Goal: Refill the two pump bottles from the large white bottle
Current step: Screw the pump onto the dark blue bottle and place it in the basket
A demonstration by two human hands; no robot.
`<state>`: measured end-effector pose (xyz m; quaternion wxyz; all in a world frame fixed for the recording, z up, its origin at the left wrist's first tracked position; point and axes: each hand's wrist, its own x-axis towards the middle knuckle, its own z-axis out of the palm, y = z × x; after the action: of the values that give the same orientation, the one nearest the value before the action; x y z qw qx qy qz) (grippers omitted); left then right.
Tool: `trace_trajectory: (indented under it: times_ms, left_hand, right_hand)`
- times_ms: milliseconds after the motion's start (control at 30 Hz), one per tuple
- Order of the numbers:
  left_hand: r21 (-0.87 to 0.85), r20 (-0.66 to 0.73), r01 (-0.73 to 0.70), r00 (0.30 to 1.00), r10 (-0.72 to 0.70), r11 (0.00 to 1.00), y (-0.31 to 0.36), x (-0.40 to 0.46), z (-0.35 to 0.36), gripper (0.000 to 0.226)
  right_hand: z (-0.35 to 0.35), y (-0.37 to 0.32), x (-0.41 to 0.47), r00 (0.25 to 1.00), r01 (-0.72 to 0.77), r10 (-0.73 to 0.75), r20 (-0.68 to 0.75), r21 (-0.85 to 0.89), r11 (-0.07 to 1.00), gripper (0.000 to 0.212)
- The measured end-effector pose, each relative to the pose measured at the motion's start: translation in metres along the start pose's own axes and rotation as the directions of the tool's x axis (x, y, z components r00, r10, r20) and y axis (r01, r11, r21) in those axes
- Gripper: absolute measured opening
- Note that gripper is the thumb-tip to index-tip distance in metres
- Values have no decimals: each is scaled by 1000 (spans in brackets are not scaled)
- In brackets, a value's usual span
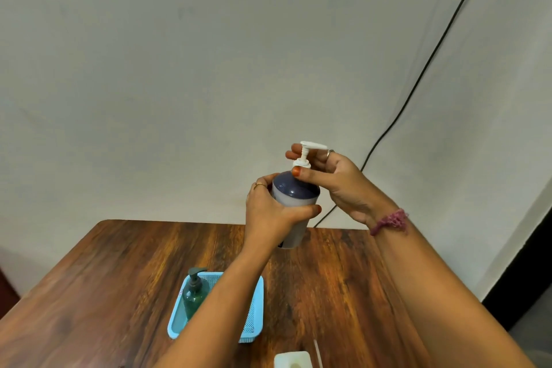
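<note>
Scanning left to right: dark green translucent pump bottle (194,293) with a dark pump head stands upright in the left part of a light blue perforated plastic basket (254,317), which sits on the brown wood-grain table (89,293). Left forearm crosses over the basket's middle, hiding part of its inside.

Left hand (268,206) is wrapped around the body of a pump bottle with a white lower half and dark navy shoulder (294,193) — fingers behind it, thumb across the front just under the navy part. Gold ring on one finger. Bottle is held upright above the far edge of the table; can't tell whether its base touches the wood.

White pump head (310,148) sticks up from the bottle neck, nozzle pointing right, stem extended.

Right hand (331,176) is at the pump — thumb with orange-painted nail pressed against the white collar at the neck, fingers curled round the stem behind it. Silver ring on one finger, pink woven band on the wrist (389,221).

Bottom edge, just right of centre: top of a white plastic container with an open mouth (292,360), mostly cut off by the frame. Thin white tube (317,352) lies on the table right beside it.

Background: plain grey-white wall (209,54), black cable (433,51) running diagonally down it toward the table's far edge.
</note>
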<state>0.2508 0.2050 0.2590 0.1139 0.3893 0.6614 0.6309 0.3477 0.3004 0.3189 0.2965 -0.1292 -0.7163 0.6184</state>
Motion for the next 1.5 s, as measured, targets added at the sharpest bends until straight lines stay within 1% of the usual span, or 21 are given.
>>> trace_trajectory:
  times_ms: [67, 100, 233, 433, 767, 867, 900, 967, 1033, 1100, 1167, 1200, 1267, 1367, 1500]
  left_hand:
    - [-4, 10, 2, 1000, -2, 1000, -1, 0, -1, 78]
    - [-9, 16, 3, 1000, -3, 1000, -1, 0, -2, 78]
    - [-24, 33, 13, 999, -13, 1000, -3, 1, -3, 78]
    - [5, 9, 23, 1000, -23, 1000, -5, 0, -2, 75]
    - [16, -55, 54, 997, -54, 998, -12, -2, 0, 84]
    - [-16, -47, 42, 998, -43, 999, -12, -4, -1, 80]
    - [-27, -45, 41, 998, -42, 999, -14, -4, -1, 78]
    - [-42, -57, 47, 997, -49, 998, -17, -6, -1, 77]
    - [-52, -75, 48, 996, -52, 998, -21, -9, -1, 81]
    - [-52, -92, 53, 994, -58, 997, -25, -10, -1, 82]
    - [-53, -107, 60, 992, -65, 997, -28, -11, -2, 80]
    - [-48, -112, 63, 991, -68, 997, -30, -11, -3, 78]
    - [-25, -119, 73, 990, -75, 997, -34, -13, -5, 75]
    - [4, -114, 89, 990, -88, 996, -39, -17, -9, 77]
    - [26, -122, 130, 985, -126, 991, -46, -23, -20, 96]
  right_hand:
    - [-5, -2, -2, 997, -9, 11, 71, -17, 1000, 39]
    - [-6, -1, -3, 997, -1, 4, 76, -30, 1000, 36]
    - [2, 4, -2, 999, 31, -31, -36, -23, 999, 28]
    - [15, 13, -5, 981, 52, -54, -187, -13, 999, 28]
    - [29, 23, -4, 946, 30, -35, -323, -19, 999, 30]
    - [32, 24, -5, 933, 36, -34, -358, -1, 999, 31]
    - [33, 25, -6, 931, 34, -36, -363, -12, 999, 32]
    - [33, 26, -8, 931, 30, -66, -358, -105, 994, 40]
    - [32, 27, -11, 949, -2, -69, -308, -224, 974, 60]
    - [32, 29, -16, 971, -82, 1, -241, -325, 942, 84]
    - [32, 34, -20, 977, -143, 63, -202, -411, 901, 98]
    - [33, 37, -22, 978, -159, 82, -191, -433, 887, 102]
    - [37, 45, -24, 978, -172, 99, -181, -448, 878, 103]
    - [45, 54, -23, 977, -158, 74, -198, -451, 878, 93]
    - [59, 58, -22, 971, -161, 59, -233, -449, 879, 81]
